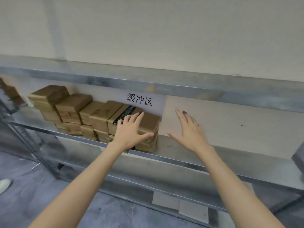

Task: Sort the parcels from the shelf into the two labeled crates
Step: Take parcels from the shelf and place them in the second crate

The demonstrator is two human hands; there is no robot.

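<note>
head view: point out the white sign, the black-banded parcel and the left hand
white sign (pixel 158 102), head view, blank paper right of the characters
black-banded parcel (pixel 125 114), head view, on the band
left hand (pixel 130 131), head view, back of the hand

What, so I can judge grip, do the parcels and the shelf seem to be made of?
Parcels: brown cardboard or kraft paper, mostly matte. The signs are flat faces and sharp folded edges; the pale streaks are possibly tape. Shelf: metal, probably galvanised steel. It looks grey and mottled, with a dull sheen and blurred reflections.
</note>
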